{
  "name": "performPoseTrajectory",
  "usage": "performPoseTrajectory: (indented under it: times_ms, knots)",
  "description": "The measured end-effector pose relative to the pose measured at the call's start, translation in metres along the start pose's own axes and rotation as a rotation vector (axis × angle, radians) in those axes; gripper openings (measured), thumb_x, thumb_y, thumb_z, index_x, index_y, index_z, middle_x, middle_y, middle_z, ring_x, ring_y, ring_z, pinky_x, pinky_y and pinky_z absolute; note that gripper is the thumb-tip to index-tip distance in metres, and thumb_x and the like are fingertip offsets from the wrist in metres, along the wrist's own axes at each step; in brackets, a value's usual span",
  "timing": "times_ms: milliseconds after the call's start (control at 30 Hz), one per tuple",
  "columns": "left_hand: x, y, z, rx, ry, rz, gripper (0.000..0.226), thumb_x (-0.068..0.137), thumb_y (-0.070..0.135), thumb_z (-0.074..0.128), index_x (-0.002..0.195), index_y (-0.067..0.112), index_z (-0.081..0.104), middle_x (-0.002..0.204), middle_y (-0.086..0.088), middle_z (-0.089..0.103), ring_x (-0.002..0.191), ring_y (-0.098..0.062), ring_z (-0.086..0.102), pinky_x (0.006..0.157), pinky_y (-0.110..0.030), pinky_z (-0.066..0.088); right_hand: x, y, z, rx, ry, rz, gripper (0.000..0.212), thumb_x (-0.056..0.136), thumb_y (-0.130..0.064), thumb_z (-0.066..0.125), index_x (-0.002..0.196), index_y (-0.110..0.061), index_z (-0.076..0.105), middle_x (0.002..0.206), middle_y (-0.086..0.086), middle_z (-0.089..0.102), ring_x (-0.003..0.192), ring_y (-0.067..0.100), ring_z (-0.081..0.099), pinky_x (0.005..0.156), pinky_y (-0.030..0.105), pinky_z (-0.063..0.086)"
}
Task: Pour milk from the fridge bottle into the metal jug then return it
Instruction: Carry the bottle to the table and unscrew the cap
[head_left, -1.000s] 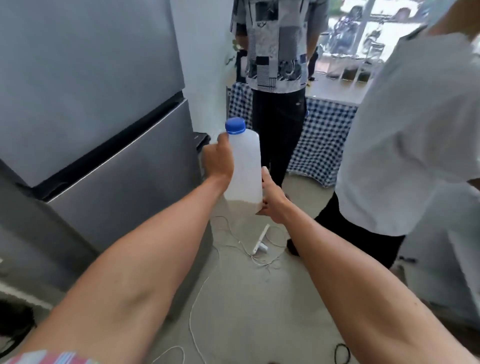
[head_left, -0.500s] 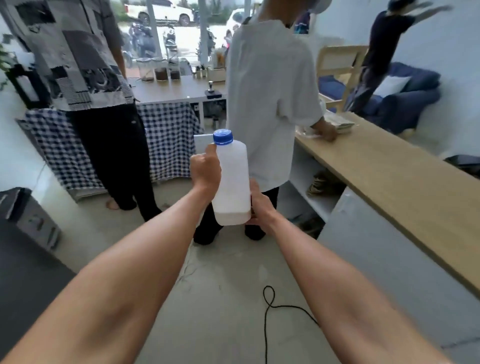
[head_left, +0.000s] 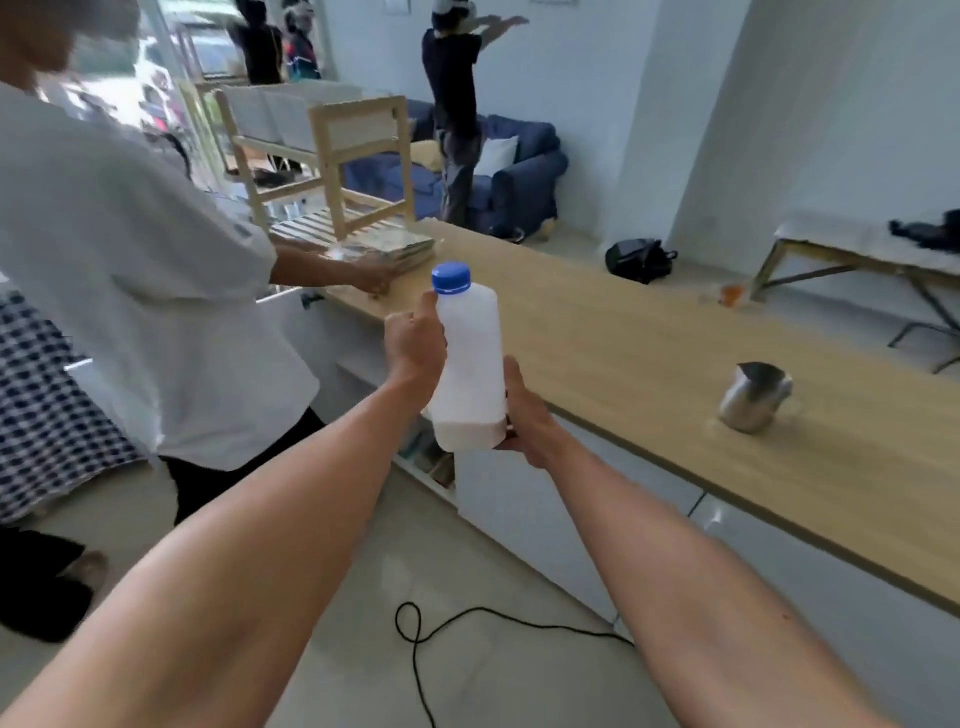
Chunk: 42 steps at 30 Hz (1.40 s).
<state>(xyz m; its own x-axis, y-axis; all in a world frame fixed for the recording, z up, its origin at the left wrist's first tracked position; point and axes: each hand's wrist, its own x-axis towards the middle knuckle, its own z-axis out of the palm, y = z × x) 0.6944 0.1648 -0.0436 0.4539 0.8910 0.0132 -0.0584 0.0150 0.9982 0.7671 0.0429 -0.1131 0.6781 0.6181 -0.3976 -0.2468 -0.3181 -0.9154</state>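
You hold one milk bottle (head_left: 470, 358) upright in the air, short of the near edge of the desk (head_left: 623, 332) and over the floor. Its blue cap (head_left: 451, 277) is on, and a shallow layer of milk shows at the bottom. Your left hand (head_left: 415, 348) wraps the bottle's upper left side, thumb up near the cap; the fingers go round the far side, out of sight. Your right hand (head_left: 524, 415) cups the bottle's lower right corner, its fingers curled under the base.

One metal jug (head_left: 756, 397) stands on the desk to the right of the bottle, well apart from it and set back from the desk's near edge, with bare wood between them. Beyond the bottle, a person in a white shirt (head_left: 130, 291) leans on the desk's far end, touching a stack of books (head_left: 395, 249). One black cable (head_left: 467, 623) loops on the floor below the bottle, near the desk's base.
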Motion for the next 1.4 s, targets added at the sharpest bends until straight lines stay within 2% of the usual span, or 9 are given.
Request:
performPoseTrajectory:
  times_ms: [133, 233, 500, 633, 833, 1000, 1133, 1267, 1400]
  knots:
    - [-0.009, -0.008, 0.091, -0.005, -0.116, -0.013, 0.044, 0.100, 0.034, 0.050, 0.060, 0.017, 0.046, 0.051, 0.000, 0.042, 0.049, -0.017, 0.035, 0.057, -0.032, 0.032, 0.014, 0.007, -0.085, 0.028, 0.093, -0.004, 0.063, 0.101, -0.073, 0.030, 0.124, -0.026, 0.065, 0.111, 0.006, 0.071, 0.100, 0.027, 0.069, 0.077, 0.041, 0.063]
    - [-0.016, -0.016, 0.150, -0.022, -0.205, -0.057, 0.041, 0.096, 0.037, 0.052, 0.060, 0.018, 0.045, 0.048, 0.004, 0.042, 0.050, -0.018, 0.035, 0.060, -0.035, 0.031, 0.021, 0.017, -0.144, 0.105, 0.146, 0.012, 0.059, 0.101, -0.072, 0.033, 0.115, -0.027, 0.069, 0.109, 0.001, 0.072, 0.096, 0.025, 0.070, 0.072, 0.039, 0.063]
    - [-0.035, -0.036, 0.269, 0.024, -0.432, -0.082, 0.059, 0.090, 0.038, 0.052, 0.034, 0.025, 0.038, 0.045, 0.007, 0.035, 0.047, -0.017, 0.028, 0.053, -0.031, 0.023, 0.028, 0.039, -0.248, 0.290, 0.303, 0.091, 0.060, 0.102, -0.072, 0.031, 0.109, -0.027, 0.070, 0.105, 0.004, 0.075, 0.096, 0.028, 0.072, 0.082, 0.048, 0.064]
    - [-0.036, -0.050, 0.308, 0.048, -0.489, -0.107, 0.059, 0.089, 0.036, 0.051, 0.034, 0.025, 0.034, 0.045, 0.007, 0.033, 0.048, -0.018, 0.026, 0.053, -0.032, 0.022, 0.040, 0.053, -0.274, 0.263, 0.396, 0.120, 0.070, 0.101, -0.073, 0.022, 0.125, -0.025, 0.066, 0.112, 0.006, 0.074, 0.101, 0.026, 0.070, 0.092, 0.050, 0.060]
    - [-0.024, -0.069, 0.347, 0.131, -0.545, -0.123, 0.058, 0.088, 0.037, 0.051, 0.037, 0.023, 0.029, 0.047, 0.006, 0.030, 0.051, -0.020, 0.025, 0.053, -0.032, 0.023, 0.062, 0.062, -0.297, 0.316, 0.456, 0.181, 0.063, 0.097, -0.072, 0.032, 0.106, -0.022, 0.069, 0.101, 0.004, 0.073, 0.092, 0.024, 0.068, 0.096, 0.050, 0.057]
    - [-0.006, -0.084, 0.370, 0.148, -0.615, -0.091, 0.044, 0.085, 0.045, 0.047, 0.068, 0.014, 0.021, 0.070, -0.010, 0.026, 0.065, -0.023, 0.024, 0.057, -0.037, 0.020, 0.079, 0.053, -0.309, 0.300, 0.489, 0.200, 0.060, 0.099, -0.074, 0.028, 0.116, -0.030, 0.064, 0.113, -0.005, 0.071, 0.105, 0.019, 0.066, 0.093, 0.044, 0.058]
    - [0.010, -0.104, 0.387, 0.171, -0.658, -0.087, 0.055, 0.094, 0.046, 0.044, 0.071, -0.003, 0.033, 0.073, -0.008, 0.032, 0.068, -0.023, 0.027, 0.058, -0.035, 0.022, 0.097, 0.049, -0.314, 0.335, 0.550, 0.186, 0.049, 0.102, -0.068, 0.028, 0.111, -0.036, 0.064, 0.110, -0.012, 0.070, 0.100, 0.008, 0.065, 0.080, 0.033, 0.054]
    - [0.018, -0.117, 0.403, 0.185, -0.665, -0.091, 0.050, 0.098, 0.045, 0.045, 0.065, 0.015, 0.023, 0.064, -0.005, 0.025, 0.059, -0.019, 0.024, 0.054, -0.032, 0.021, 0.119, 0.048, -0.319, 0.318, 0.609, 0.193, 0.062, 0.091, -0.071, 0.031, 0.123, -0.030, 0.065, 0.126, 0.003, 0.069, 0.120, 0.024, 0.064, 0.098, 0.047, 0.056]
    - [0.024, -0.124, 0.418, 0.196, -0.657, -0.084, 0.050, 0.100, 0.045, 0.045, 0.065, 0.018, 0.021, 0.062, -0.003, 0.025, 0.057, -0.019, 0.023, 0.053, -0.032, 0.021, 0.140, 0.054, -0.332, 0.324, 0.651, 0.207, 0.074, 0.081, -0.078, 0.033, 0.122, -0.025, 0.065, 0.133, 0.008, 0.065, 0.126, 0.030, 0.058, 0.106, 0.055, 0.049]
